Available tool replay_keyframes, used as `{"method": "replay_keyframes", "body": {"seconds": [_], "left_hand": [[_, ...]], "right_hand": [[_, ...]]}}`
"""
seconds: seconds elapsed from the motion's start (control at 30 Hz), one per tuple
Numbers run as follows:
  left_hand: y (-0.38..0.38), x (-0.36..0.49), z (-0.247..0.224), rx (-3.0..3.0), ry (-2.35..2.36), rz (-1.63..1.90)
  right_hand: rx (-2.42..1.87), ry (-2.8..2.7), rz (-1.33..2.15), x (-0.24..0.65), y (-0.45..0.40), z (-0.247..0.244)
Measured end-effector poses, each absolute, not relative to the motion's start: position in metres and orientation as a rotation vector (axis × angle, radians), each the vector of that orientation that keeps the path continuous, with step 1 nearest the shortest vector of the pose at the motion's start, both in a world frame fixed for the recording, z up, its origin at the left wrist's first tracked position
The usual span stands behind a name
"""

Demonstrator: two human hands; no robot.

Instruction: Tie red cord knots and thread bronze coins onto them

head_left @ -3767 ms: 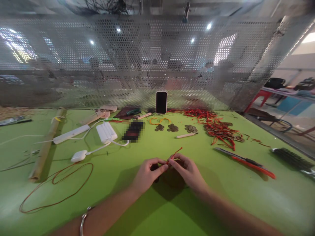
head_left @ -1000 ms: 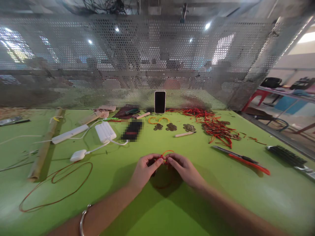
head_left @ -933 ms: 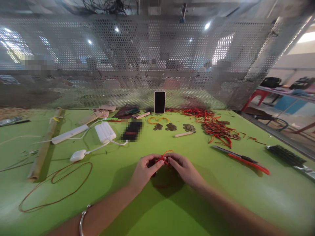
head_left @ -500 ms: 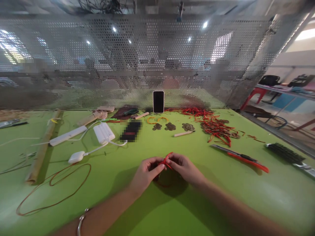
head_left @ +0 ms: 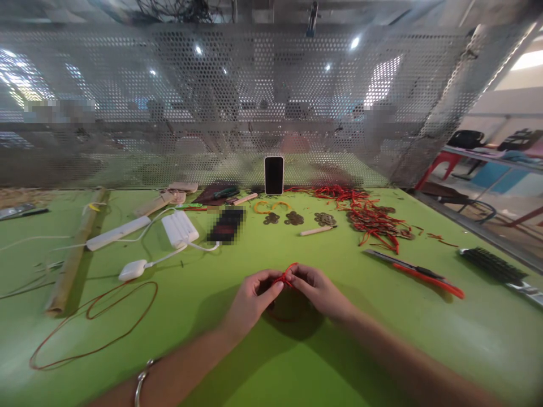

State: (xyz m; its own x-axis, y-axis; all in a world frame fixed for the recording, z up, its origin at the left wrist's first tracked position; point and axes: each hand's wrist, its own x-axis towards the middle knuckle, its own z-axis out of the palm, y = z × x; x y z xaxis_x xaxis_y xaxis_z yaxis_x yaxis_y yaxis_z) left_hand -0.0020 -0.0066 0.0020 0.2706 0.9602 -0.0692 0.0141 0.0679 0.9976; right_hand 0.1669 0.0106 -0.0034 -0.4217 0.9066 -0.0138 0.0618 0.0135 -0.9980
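Observation:
Between my two hands is a red cord (head_left: 285,277), bunched in a small crossing with a loop standing up on the right. My left hand (head_left: 257,294) pinches it from the left with thumb and forefinger. From the right, my right hand (head_left: 319,289) pinches the same cord, its fingertips almost touching the left ones. A thin strand of the cord curves below, near the table. Something small and dark shows under my left fingers, too hidden to name. Beyond the hands lie small piles of old coins (head_left: 294,218) and a pale wooden-handled tool (head_left: 317,230).
On the right are a heap of coins with red cords (head_left: 377,220), a utility knife (head_left: 409,264), a red-handled tool (head_left: 430,281) and a black brush (head_left: 492,264). To the left, a bamboo stick (head_left: 74,260), white chargers (head_left: 180,229) and loose brown cord (head_left: 144,322). A phone (head_left: 274,176) stands behind.
Both hands stay in nearly the same place, still pinching the red cord. The short end that pointed down by the right fingers now shows less. The view has shifted very slightly.

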Motion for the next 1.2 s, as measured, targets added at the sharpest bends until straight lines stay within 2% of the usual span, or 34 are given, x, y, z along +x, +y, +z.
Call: {"method": "replay_keyframes", "body": {"seconds": [0.53, 1.2], "left_hand": [[-0.01, -0.001, 0.004, 1.399, 1.134, 1.038], [-0.004, -0.001, -0.001, 1.282, 1.213, 1.041]], "right_hand": [[-1.011, -1.591, 1.48, 0.167, 0.011, -0.007], [-1.034, -1.776, 1.29, 0.167, 0.005, 0.004]]}}
